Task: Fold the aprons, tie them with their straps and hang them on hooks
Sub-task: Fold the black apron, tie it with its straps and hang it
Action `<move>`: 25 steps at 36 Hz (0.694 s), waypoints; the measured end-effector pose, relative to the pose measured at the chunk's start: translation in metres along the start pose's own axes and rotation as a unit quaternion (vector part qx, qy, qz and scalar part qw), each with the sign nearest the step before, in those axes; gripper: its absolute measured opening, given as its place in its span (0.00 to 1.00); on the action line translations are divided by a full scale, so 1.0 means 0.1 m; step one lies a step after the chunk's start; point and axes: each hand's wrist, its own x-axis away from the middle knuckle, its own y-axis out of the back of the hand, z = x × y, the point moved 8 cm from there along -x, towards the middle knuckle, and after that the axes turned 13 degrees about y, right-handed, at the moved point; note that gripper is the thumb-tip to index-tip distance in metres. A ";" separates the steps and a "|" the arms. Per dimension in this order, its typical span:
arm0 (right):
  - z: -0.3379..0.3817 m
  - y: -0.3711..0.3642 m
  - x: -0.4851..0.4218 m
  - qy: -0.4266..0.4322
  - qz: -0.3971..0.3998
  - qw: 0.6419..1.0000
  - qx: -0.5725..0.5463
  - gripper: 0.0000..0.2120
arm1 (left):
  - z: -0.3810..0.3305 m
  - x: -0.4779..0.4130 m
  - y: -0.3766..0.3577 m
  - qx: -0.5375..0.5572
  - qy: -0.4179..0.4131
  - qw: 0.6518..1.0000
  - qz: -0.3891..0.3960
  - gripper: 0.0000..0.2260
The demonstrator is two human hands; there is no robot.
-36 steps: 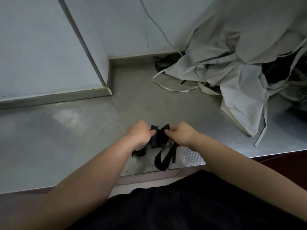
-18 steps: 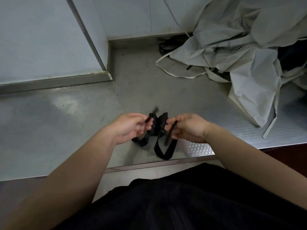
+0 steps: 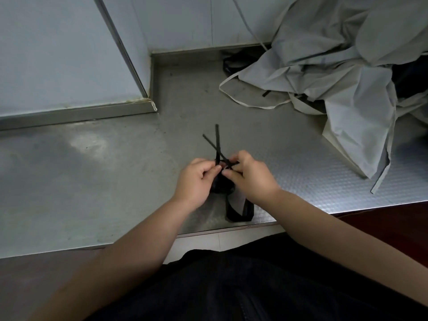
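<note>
Two hands meet over a small folded black apron near the front edge of the steel counter: left hand and right hand each pinch a black strap, the ends crossing and pointing away. Grey aprons lie heaped at back right, well apart.

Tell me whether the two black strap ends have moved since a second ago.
Yes. The strap ends hung toward the counter's front edge before; now they cross and point away toward the wall, pinched by the left hand and right hand.
</note>
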 end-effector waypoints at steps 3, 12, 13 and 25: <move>0.03 -0.01 -0.02 0.021 0.006 1.000 0.020 0.12 | 0.03 -0.02 0.01 0.042 0.020 0.999 -0.001 0.11; 0.01 -0.03 -0.02 0.018 -0.001 0.998 -0.052 0.10 | 0.11 -0.02 -0.10 0.096 0.058 0.987 0.114 0.09; 0.00 -0.02 -0.02 0.013 0.005 0.999 -0.050 0.10 | 0.10 -0.01 -0.10 0.101 0.058 0.986 0.123 0.08; -0.11 -0.08 -0.02 -0.124 0.055 0.965 -0.226 0.14 | 0.10 -0.02 -0.07 0.163 0.077 0.973 0.145 0.08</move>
